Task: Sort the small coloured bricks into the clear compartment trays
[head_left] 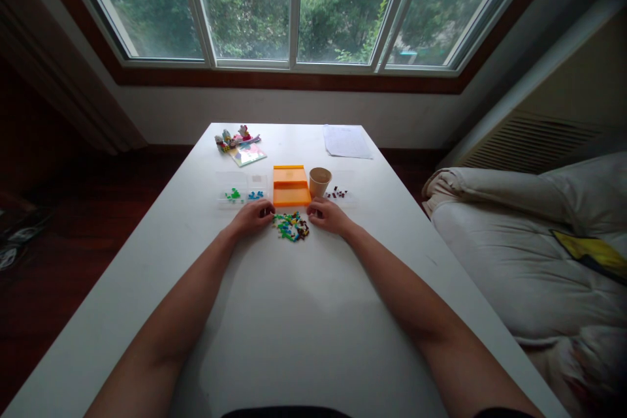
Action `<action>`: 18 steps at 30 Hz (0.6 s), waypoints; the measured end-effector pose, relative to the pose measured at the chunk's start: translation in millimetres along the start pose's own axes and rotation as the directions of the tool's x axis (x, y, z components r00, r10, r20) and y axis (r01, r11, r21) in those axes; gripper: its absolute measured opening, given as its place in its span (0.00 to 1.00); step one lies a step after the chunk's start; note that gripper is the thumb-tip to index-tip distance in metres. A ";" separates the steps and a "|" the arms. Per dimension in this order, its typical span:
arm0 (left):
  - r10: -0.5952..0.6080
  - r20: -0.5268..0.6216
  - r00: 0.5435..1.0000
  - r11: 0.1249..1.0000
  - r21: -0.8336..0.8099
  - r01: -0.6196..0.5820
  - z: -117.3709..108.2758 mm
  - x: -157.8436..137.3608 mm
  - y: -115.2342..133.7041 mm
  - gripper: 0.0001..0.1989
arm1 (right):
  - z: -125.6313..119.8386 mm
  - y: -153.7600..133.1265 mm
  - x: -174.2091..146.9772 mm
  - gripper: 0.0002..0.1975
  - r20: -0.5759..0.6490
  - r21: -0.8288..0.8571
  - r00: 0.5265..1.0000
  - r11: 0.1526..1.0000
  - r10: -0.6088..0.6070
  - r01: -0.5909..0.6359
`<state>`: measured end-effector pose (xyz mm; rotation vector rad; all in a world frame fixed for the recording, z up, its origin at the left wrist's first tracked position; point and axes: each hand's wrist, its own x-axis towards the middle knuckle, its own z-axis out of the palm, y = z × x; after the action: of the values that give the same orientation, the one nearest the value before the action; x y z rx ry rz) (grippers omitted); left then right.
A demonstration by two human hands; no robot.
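Observation:
A mixed pile of small toy building-block pieces (292,227), green, blue, yellow, white and dark brown, lies on the white table. My left hand (253,217) rests at the pile's left edge, fingers curled together. On the opposite side, my right hand (328,215) is closed too, its fingertips close to the pile and the orange tray. Anything in either hand's fingers is too small or hidden to make out. Just beyond the pile sits the orange two-part tray (290,174). Green pieces (234,195) and blue pieces (255,194) lie in clear containers to the left; dark brown pieces (337,192) lie to the right.
A brown paper cup (320,181) stands right of the orange tray. Farther back are small colourful figures (238,138), a printed card (249,155) and white paper sheets (347,142). A pale sofa (490,261) is on the right, beyond the table's edge (416,206).

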<state>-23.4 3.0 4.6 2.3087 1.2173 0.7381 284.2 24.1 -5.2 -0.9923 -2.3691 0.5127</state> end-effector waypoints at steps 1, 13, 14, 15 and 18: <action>-0.002 0.008 1.000 1.000 -0.008 0.002 -0.9 0.1 -0.3 0.06 | -0.3 -0.4 0.2 0.04 0.005 -0.012 1.000 1.000 -0.005 0.005; -0.003 0.036 0.999 1.000 -0.023 0.004 -0.9 -0.4 4.6 0.06 | 2.1 -3.6 1.3 0.04 -0.044 -0.044 0.999 0.999 -0.011 0.009; 0.000 0.045 0.999 1.000 -0.028 0.001 -1.0 0.0 4.7 0.06 | 1.7 -4.7 1.0 0.04 -0.041 -0.033 0.999 0.999 -0.022 0.020; 0.004 0.054 0.999 1.000 -0.031 -0.002 -1.1 0.2 4.9 0.07 | 1.4 -5.8 0.8 0.04 -0.036 -0.021 0.999 0.999 -0.033 0.032; 0.020 0.070 0.997 0.999 -0.031 -0.017 -1.0 0.4 6.4 0.07 | 1.9 -9.1 0.4 0.01 -0.017 0.006 0.998 0.999 -0.054 0.054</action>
<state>-20.0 0.1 9.2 2.3044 1.1477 0.6711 277.9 18.1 -1.8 -0.9236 -2.3713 0.4889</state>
